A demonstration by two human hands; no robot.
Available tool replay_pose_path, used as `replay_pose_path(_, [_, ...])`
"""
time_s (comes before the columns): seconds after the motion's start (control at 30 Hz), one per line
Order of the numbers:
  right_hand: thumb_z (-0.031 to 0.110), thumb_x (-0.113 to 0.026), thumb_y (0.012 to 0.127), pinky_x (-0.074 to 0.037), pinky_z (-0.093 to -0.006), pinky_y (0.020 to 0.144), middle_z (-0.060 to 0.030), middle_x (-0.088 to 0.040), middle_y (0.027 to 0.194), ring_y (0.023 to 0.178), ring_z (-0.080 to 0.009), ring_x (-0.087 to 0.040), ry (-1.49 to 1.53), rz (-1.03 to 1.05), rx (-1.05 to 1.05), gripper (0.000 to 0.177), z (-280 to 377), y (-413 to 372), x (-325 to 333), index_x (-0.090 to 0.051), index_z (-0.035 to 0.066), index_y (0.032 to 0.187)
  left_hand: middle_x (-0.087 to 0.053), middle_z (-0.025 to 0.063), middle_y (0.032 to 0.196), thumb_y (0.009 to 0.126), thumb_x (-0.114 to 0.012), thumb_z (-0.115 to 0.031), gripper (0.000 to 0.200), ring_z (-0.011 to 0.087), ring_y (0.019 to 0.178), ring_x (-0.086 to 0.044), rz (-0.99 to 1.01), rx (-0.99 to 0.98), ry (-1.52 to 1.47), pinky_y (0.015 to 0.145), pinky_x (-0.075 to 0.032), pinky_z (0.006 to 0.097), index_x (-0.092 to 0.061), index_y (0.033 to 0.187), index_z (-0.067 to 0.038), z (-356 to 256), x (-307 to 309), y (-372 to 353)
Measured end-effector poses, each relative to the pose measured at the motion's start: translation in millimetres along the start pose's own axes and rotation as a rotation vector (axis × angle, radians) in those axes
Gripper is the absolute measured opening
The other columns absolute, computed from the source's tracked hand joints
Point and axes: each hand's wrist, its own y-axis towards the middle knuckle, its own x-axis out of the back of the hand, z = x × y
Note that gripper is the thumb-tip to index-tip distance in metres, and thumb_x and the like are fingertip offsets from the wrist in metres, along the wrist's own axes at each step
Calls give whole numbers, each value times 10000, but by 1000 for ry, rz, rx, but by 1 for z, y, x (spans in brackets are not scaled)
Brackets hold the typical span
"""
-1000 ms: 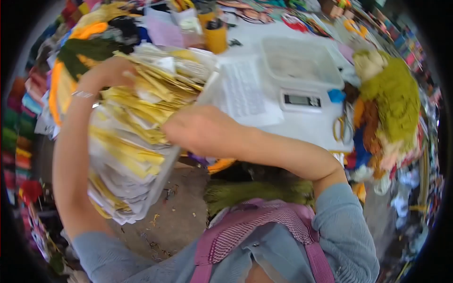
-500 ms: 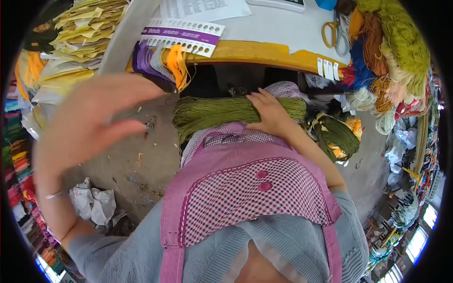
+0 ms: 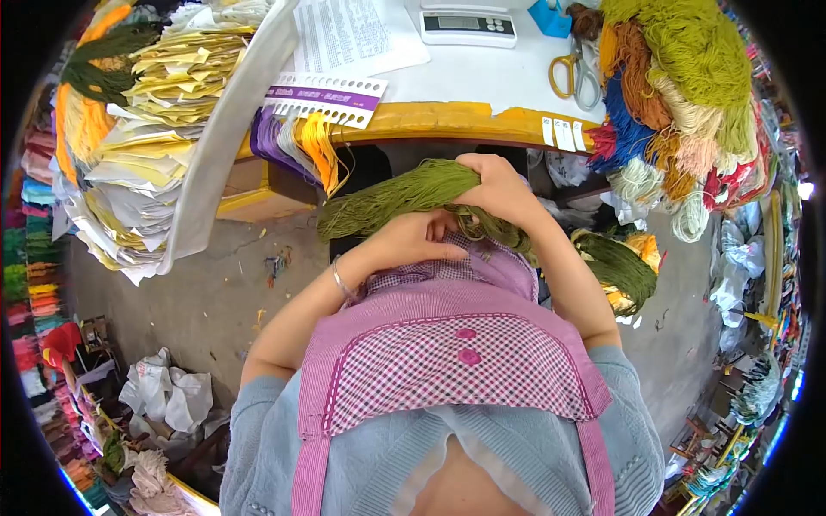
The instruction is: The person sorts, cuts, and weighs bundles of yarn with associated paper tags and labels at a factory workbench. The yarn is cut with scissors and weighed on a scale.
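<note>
A thick skein of olive-green thread (image 3: 400, 198) lies across my lap, its left end loose and its right part bent over. My right hand (image 3: 499, 185) is closed around the skein near that bend, lifting it a little. Against its near side, my left hand (image 3: 413, 243) has curled fingers at the strands, with the thumb pointing right; its fingertips are partly hidden by thread. A pink checked apron (image 3: 456, 361) covers my front, just below both hands.
A white table (image 3: 465, 77) with a yellow edge holds a scale (image 3: 467, 27), scissors (image 3: 576, 79), a punched thread card (image 3: 331, 100) and heaped coloured skeins (image 3: 680, 95). Stacked yellow papers (image 3: 172, 112) stand at left. Another green bundle (image 3: 615, 271) lies at right.
My left hand has come down from the left to the skein. My right hand has gone from lying on the skein to gripping it, and the skein's right end is now bent.
</note>
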Motion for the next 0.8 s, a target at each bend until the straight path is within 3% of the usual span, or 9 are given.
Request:
replay_pose_path(0.2, [172, -766, 711, -483, -337, 708, -124, -635, 781, 761, -206, -633, -246, -17, 162, 314, -29, -7, -5, -601, -19, 898, -650, 131, 1009, 764, -763, -450, 637, 210, 911, -617, 139, -52, 57, 797, -497, 315, -599, 1174, 9, 28, 5, -16])
replay_pose_path(0.3, [321, -797, 701, -490, -375, 740, -169, -662, 885, 841, -347, -635, -566, 20, 33, 446, -48, -16, -3, -618, 0, 954, -659, 136, 909, 830, -674, -427, 423, 283, 812, -629, 138, 25, 80, 706, -485, 355, -688, 988, -35, 56, 4, -35])
replay_pose_path(0.53, [408, -785, 717, -480, -382, 850, -161, -642, 1036, 973, -316, -617, -359, 9, 42, 570, -89, -8, 5, -621, 10, 1091, -631, 142, 889, 859, -653, -211, 213, 315, 818, -607, -205, -22, 93, 709, -479, 385, -653, 927, -10, 77, -18, -70])
replay_pose_path(0.57, [551, -773, 667, -466, -401, 911, -199, -630, 1128, 1030, -344, -598, -488, -53, 137, 705, -95, 1, 5, -644, 8, 1098, -618, 141, 902, 837, -667, -175, 201, 324, 843, -596, -261, -45, 180, 726, -476, 390, -634, 945, -9, 81, -24, -68])
replay_pose_path(0.6, [551, -773, 667, -466, -401, 911, -199, -630, 1128, 1030, -344, -598, -490, -53, 134, 705, -101, 7, 1, -644, 8, 1098, -618, 141, 902, 837, -667, -175, 201, 324, 843, -596, -260, -46, 176, 726, -476, 390, -634, 945, -9, 74, -23, -67])
replay_pose_path(0.67, [498, -744, 731, -474, -393, 860, -180, -641, 1046, 1019, -322, -596, -739, -49, 327, 593, -110, 19, -9, -650, 10, 1054, -583, 144, 920, 778, -687, -86, 242, 345, 891, -575, -552, -164, 438, 751, -470, 401, -574, 982, -24, 56, -17, -64])
replay_pose_path(0.7, [517, -731, 728, -482, -412, 817, -196, -656, 985, 954, -331, -617, -862, 152, 246, 598, -113, 27, -11, -661, -8, 1005, -549, 154, 953, 735, -701, -47, 334, 362, 950, -544, -595, -160, 506, 785, -458, 412, -525, 1018, -34, 59, -15, -63])
replay_pose_path(0.73, [517, -731, 728, -482, -412, 817, -196, -656, 985, 954, -331, -617, -866, 150, 245, 598, -103, 31, -13, -661, -8, 1005, -549, 154, 953, 735, -701, -47, 334, 362, 950, -544, -597, -164, 504, 785, -458, 412, -525, 1018, -34, 64, -14, -66])
replay_pose_path(0.8, [515, -734, 719, -488, -426, 777, -205, -666, 906, 884, -346, -633, -854, 436, -15, 605, -85, 38, -15, -659, -25, 979, -542, 174, 983, 743, -705, -61, 323, 365, 986, -525, -476, 88, 496, 823, -446, 417, -531, 1014, -29, 74, -13, -76])
